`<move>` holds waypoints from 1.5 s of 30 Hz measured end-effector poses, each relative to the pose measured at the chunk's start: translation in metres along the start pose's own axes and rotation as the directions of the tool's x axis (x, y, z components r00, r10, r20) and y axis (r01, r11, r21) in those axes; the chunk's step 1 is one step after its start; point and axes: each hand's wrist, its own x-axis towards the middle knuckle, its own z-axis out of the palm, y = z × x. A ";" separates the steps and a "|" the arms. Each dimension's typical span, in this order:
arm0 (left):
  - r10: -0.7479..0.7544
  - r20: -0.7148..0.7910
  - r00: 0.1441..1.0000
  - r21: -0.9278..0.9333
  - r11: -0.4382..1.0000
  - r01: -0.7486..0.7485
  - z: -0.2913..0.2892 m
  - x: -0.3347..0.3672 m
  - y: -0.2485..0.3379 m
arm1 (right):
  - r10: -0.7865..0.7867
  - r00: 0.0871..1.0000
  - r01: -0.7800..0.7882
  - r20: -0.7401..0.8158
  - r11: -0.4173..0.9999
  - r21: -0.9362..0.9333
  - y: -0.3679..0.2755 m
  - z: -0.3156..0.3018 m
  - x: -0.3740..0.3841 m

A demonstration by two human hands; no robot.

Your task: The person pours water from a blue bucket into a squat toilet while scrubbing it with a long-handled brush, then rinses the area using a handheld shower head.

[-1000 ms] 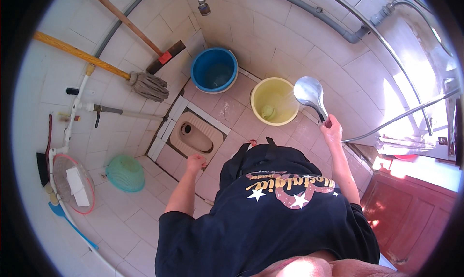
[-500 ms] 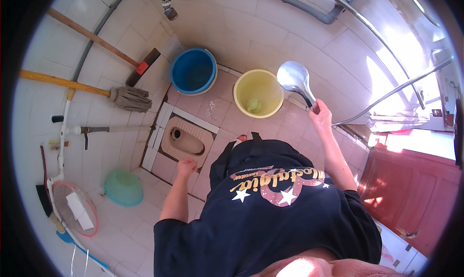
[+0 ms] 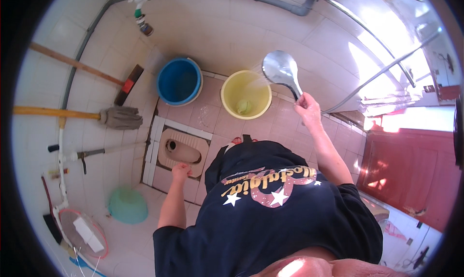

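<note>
My right hand (image 3: 308, 109) grips the handle of a silvery shower head (image 3: 281, 68), raised near the far wall. Fine water spray leaves it toward the left, over a pale yellow bucket (image 3: 263, 102). Inside that bucket lies a small pale green item (image 3: 244, 106), too unclear to name. Left of it stands a blue bucket (image 3: 169, 81) with a lighter rim showing behind. My left hand (image 3: 182, 171) hangs beside the near edge of the squat toilet (image 3: 188, 155), fingers curled in, with nothing visible in them.
A wooden-handled mop (image 3: 121, 118) and a floor brush (image 3: 127, 86) lean at the left wall. Near them are a green basin (image 3: 128, 206), a pink-rimmed round container (image 3: 70, 228) and a wall tap (image 3: 141, 20). A grey hose (image 3: 357, 89) hangs right, above a red door (image 3: 411, 175).
The shower head in my right hand has shifted left and slightly up, and its spray now shows over the yellow bucket. My left hand stays beside the toilet. The whole view has tilted slightly.
</note>
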 end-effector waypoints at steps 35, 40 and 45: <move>0.051 0.030 0.998 0.164 0.985 -0.055 -0.011 0.038 0.004 | -0.023 0.840 0.257 -0.541 0.896 0.362 -0.007 -0.049 0.002; 0.048 -0.037 0.998 0.076 0.996 -0.045 -0.022 0.025 -0.001 | 0.011 0.907 0.244 -0.420 0.800 0.548 -0.015 -0.023 0.009; 0.127 -0.023 0.992 0.257 0.959 -0.116 -0.023 0.022 0.002 | -0.081 0.958 0.238 -0.276 0.760 0.605 -0.051 0.022 0.024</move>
